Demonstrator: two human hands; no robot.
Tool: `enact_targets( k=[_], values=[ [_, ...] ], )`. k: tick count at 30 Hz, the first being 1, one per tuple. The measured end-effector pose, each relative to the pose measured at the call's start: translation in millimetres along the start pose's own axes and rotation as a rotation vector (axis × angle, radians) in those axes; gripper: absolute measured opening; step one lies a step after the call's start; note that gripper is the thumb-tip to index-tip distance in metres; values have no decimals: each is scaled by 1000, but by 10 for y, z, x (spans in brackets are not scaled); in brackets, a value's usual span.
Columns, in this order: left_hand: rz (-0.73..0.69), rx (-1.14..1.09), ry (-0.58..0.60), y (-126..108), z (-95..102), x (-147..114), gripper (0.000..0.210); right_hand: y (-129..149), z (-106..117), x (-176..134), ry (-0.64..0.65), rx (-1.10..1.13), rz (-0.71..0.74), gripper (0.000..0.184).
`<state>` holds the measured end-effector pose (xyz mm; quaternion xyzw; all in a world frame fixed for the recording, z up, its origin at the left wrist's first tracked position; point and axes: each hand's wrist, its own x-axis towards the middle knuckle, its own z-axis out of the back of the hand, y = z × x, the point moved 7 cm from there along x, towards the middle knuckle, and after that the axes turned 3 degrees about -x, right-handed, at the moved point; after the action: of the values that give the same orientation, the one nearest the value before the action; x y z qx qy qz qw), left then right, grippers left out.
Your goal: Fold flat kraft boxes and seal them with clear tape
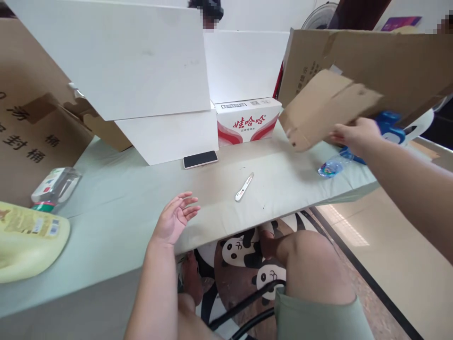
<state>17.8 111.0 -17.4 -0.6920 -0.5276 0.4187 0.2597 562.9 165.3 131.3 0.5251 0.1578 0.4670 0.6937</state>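
My right hand [357,134] is closed on the lower right edge of a piece of brown cardboard [318,108], raised over the right end of the table and tilted. Nothing is in my left hand [177,217], which hovers palm inward by the table's front edge with its fingers apart. Between the two hands lies a white utility knife [244,187] on the pale green cloth. A dark-screened phone [200,159] rests farther back, in front of white panels. Just below my right hand, a crumpled clear plastic bottle [331,167] lies beside a blue object [387,126] that my wrist partly hides.
White panels [141,56] and a white-and-red carton [247,121] stand along the back. Large brown cardboard boxes flank the table, left [31,118] and right [396,61]. A yellow jug [28,250] and a clear bottle with a green cap [58,189] lie at the left.
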Motion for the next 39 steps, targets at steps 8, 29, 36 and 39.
enact_targets(
  k=[8,29,36,39],
  values=[
    [6,-98,-118,13,39,68,17,-299,-1323,-302,277,-23,-265,30],
    [-252,-765,-406,-431,1250,-270,21,2174,-5511,-2694,977,-184,607,37],
    [-171,-960,-368,-495,1452,-25,19,3202,-6957,-2162,674,-295,812,51],
    [-163,-982,-327,-522,1542,41,19,3450,-7240,-1830,595,-278,800,70]
  ],
)
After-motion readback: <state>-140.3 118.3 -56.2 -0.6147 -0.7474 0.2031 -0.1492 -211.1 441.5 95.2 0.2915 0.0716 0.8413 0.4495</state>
